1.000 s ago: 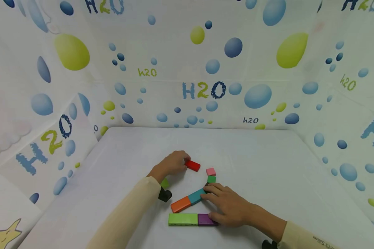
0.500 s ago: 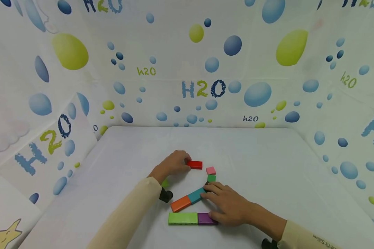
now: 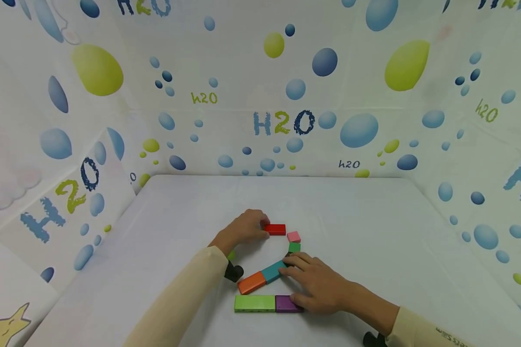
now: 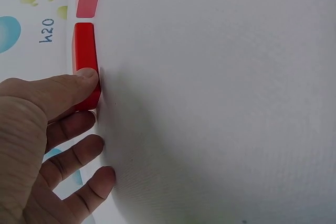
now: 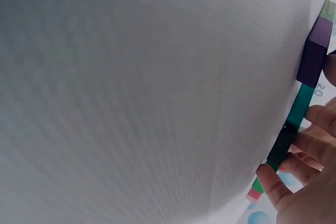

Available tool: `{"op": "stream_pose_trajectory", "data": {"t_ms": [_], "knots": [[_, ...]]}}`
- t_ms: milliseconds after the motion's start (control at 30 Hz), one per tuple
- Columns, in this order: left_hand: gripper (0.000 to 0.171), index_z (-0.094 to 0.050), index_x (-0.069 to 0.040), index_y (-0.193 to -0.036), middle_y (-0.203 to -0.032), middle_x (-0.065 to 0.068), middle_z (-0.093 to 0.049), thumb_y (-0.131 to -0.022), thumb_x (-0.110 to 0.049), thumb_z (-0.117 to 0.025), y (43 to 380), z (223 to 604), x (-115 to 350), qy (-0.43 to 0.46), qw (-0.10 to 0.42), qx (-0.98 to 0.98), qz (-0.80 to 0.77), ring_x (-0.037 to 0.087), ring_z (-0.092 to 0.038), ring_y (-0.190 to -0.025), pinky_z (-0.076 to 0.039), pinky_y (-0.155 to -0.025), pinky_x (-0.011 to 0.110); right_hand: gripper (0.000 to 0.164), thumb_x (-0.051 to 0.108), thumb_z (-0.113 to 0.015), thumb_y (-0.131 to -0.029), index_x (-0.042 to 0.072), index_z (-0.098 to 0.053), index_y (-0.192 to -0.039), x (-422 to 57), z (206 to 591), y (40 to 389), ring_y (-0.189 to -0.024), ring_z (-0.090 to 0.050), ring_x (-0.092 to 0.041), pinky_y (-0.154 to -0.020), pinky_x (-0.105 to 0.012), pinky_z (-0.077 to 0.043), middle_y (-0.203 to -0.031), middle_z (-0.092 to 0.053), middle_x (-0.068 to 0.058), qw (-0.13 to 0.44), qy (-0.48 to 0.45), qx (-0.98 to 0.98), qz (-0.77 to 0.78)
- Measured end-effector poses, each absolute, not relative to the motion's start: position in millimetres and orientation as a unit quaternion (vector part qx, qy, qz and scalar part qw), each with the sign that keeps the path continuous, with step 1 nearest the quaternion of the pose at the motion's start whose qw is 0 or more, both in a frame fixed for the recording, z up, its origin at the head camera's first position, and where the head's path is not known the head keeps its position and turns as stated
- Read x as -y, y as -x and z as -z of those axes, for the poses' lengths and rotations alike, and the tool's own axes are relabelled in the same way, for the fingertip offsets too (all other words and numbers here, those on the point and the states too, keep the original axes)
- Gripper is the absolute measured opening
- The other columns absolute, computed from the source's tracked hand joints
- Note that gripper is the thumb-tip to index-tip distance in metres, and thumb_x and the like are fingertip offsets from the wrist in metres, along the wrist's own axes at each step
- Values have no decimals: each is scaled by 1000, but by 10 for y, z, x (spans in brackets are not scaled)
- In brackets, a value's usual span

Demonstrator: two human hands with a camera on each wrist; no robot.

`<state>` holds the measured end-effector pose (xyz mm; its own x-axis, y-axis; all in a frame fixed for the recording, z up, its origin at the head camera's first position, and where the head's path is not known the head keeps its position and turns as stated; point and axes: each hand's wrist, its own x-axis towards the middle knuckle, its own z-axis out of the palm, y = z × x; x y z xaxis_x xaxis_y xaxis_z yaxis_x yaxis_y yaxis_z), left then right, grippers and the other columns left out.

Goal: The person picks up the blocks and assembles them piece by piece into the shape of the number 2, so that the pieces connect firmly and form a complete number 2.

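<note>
My left hand (image 3: 243, 227) pinches a red block (image 3: 278, 230) by its left end; in the left wrist view the thumb lies on the block's face. A small gap parts the red block from a pink block (image 3: 294, 236), which sits just above a green block (image 3: 294, 247). My right hand (image 3: 319, 284) is spread low over the row. Its thumb touches a purple block (image 3: 286, 303), while its fingertips rest at a teal block (image 3: 272, 272) and a dark block (image 5: 282, 142), mostly covered in the head view. An orange block (image 3: 252, 283) adjoins the teal one.
A long light green block (image 3: 254, 304) lies end to end with the purple one, nearest the body. Part of a yellow-green piece (image 3: 231, 255) shows behind the left wrist. The white table (image 3: 351, 212) meets patterned sheets at the back and sides.
My left hand has turned the red block from slanted to nearly level and slid it right, closer to the pink block. The right hand has stayed in place.
</note>
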<state>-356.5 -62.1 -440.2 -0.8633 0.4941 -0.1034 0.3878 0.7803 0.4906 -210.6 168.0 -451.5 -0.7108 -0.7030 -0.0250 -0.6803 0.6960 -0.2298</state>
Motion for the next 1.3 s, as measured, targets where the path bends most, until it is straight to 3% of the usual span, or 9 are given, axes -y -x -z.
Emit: {"op": "stream_pose_trajectory", "data": {"t_ms": [633, 967, 1300], "knots": [[44, -66, -11, -130, -114, 2, -66, -90, -20, -78, 3568, 4425, 638, -250, 112, -936, -222, 20, -55, -104, -51, -99, 39, 55, 42, -57, -98, 19, -51, -148, -1676, 4524, 2128, -146, -32, -21, -113, -49, -40, -156, -41, 0, 53, 383, -917, 102], [58, -57, -17, -142, -124, 5, -64, -89, -27, -78, 3513, 4321, 1039, -235, 135, -940, -209, 24, -54, -116, -50, -102, 46, 56, 45, -56, -99, 21, -50, -149, -1670, 4539, 2156, -145, -33, -22, -112, -49, -41, -157, -40, 1, 55, 384, -917, 89], [51, -62, -19, -131, -110, 3, -63, -85, -29, -81, 3344, 4161, 1397, -225, 168, -941, -191, 20, -57, -99, -56, -84, 39, 56, 44, -57, -98, 20, -51, -148, -1712, 4540, 2139, -145, -33, -22, -111, -48, -41, -156, -41, 0, 48, 382, -919, 90]]}}
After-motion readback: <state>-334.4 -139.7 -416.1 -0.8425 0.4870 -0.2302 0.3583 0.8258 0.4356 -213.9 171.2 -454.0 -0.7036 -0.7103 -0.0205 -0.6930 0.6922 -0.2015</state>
